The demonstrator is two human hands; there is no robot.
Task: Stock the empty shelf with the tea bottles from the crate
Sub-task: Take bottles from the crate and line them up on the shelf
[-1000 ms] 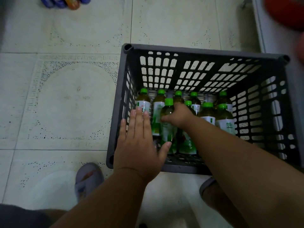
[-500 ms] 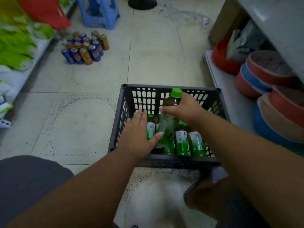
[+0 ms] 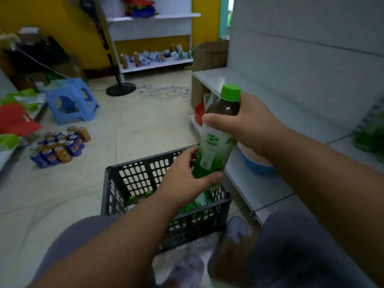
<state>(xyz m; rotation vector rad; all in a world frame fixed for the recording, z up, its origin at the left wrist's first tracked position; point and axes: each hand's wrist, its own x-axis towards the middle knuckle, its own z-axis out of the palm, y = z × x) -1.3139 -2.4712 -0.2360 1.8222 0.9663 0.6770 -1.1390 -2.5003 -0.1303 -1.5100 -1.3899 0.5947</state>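
Observation:
A tea bottle (image 3: 216,146) with a green cap and green-white label is held upright above the dark grey crate (image 3: 133,179). My right hand (image 3: 249,123) grips its shoulder just under the cap. My left hand (image 3: 187,179) wraps around its base. More green-capped bottles (image 3: 195,204) show inside the crate, mostly hidden by my left arm. The white shelf (image 3: 270,96) stands to the right, its upper board bare near the bottle.
A blue bowl (image 3: 257,165) and red items (image 3: 200,113) lie on the lower shelf board at right. Several drink cans (image 3: 60,146) stand on the floor at left, beyond them a blue stool (image 3: 70,102) and a fan base (image 3: 120,89). My knees frame the crate.
My right hand has lifted one bottle out of the crate and up toward the shelf. My left hand left the crate rim and took the bottle's base. The view tilted upward.

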